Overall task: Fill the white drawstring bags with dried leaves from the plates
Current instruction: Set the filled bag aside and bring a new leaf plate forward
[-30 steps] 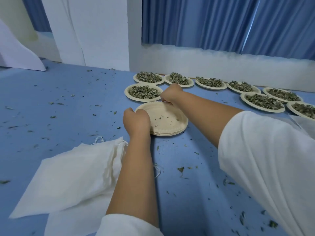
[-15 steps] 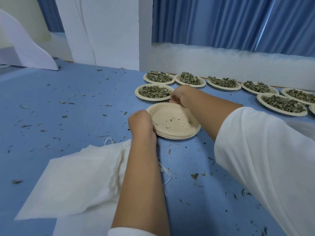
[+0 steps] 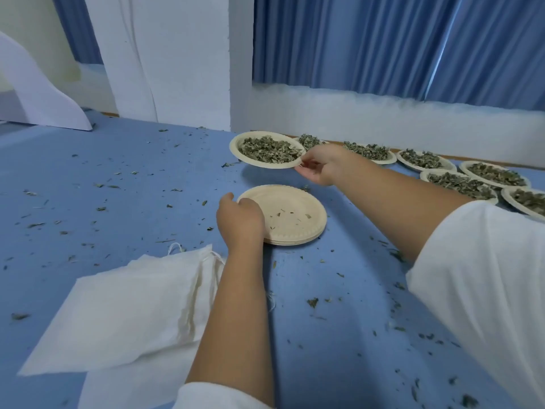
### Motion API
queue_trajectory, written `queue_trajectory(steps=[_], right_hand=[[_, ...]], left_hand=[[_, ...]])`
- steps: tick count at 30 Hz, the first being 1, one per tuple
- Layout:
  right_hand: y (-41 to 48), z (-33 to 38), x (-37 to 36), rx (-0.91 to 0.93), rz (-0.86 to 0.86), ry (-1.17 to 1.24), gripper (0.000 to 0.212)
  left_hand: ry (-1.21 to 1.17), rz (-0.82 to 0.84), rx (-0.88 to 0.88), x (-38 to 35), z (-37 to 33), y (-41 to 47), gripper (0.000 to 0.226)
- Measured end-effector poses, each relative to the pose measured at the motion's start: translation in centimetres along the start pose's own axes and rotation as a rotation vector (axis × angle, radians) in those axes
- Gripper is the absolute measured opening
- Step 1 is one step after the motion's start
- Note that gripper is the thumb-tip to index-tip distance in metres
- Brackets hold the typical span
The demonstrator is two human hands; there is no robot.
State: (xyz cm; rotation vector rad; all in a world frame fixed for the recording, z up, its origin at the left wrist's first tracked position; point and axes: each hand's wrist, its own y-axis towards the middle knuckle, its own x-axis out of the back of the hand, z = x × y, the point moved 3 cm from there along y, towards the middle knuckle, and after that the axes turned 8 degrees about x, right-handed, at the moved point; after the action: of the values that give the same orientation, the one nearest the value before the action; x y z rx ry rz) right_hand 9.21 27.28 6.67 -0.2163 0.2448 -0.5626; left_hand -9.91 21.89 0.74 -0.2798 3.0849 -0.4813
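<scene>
Far left, a white foam sheet [image 3: 44, 93] leans at the back edge of the blue table [image 3: 118, 178], which is littered all over with leaf crumbs [image 3: 312, 302]. Near the front left lie the white drawstring bags [image 3: 126, 308], flat and limp, at least 2 of them, 1 on top of the other, their gathered mouths and strings pointing toward the middle. The left forearm crosses just beside those mouths, and the left hand [image 3: 240, 219] sits at the near-left rim of a stack of empty plates [image 3: 292, 214], fingers curled over the edge and gripping it; the top plate carries only a few scraps. Behind the stack, the plate of dried leaves [image 3: 267, 149] is held clear of the table, tipped slightly, its shadow on the blue surface beneath. The right hand [image 3: 321, 166] pinches that plate's right rim between thumb and fingertips, palm turned partly up. Further right, more full plates [image 3: 424, 159] sit along the low white wall, 1 of them half hidden behind the raised plate. A blue curtain [image 3: 383, 42] hangs above, and a white sleeve [image 3: 486, 276] fills the near right corner
</scene>
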Motion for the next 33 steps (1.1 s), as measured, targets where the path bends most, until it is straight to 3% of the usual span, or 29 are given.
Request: queue_trajectory(steps=[3,7,11,17,24,30,33], right_hand=[[-2.2,0.6,2.2,-0.028,0.079,-0.038,0.011],[-5.9,0.3,6.6,-0.110,0.180,-0.093,0.007],[-10.2,-0.1,11.7,-0.154,0.226,-0.140,0.007],[-15.6,-1.3,16.7,-0.164,0.337,-0.317,0.012],[-19.5,-3.6,17.9,-0.220,0.456,-0.551,0.015],[-19.6,-4.7,17.4,-0.129,0.296,-0.745,0.023],[-19.2,-4.4,16.4,0.058,0.128,-0.928,0.007]], left_hand=[[0.041,-0.032,-0.164,0.1,-0.5,-1.8,0.046],[-0.143,-0.043,-0.153,0.9,-0.9,-3.4,0.042],[-0.152,-0.112,-0.274,2.2,-1.2,-6.3,0.041],[-0.196,0.085,-0.305,1.7,0.7,-10.8,0.028],[-0.159,0.254,-0.163,0.4,2.8,-13.5,0.026],[-0.068,0.315,-0.132,-0.4,3.0,-13.5,0.028],[-0.021,0.293,-0.169,-0.4,2.9,-13.5,0.029]])
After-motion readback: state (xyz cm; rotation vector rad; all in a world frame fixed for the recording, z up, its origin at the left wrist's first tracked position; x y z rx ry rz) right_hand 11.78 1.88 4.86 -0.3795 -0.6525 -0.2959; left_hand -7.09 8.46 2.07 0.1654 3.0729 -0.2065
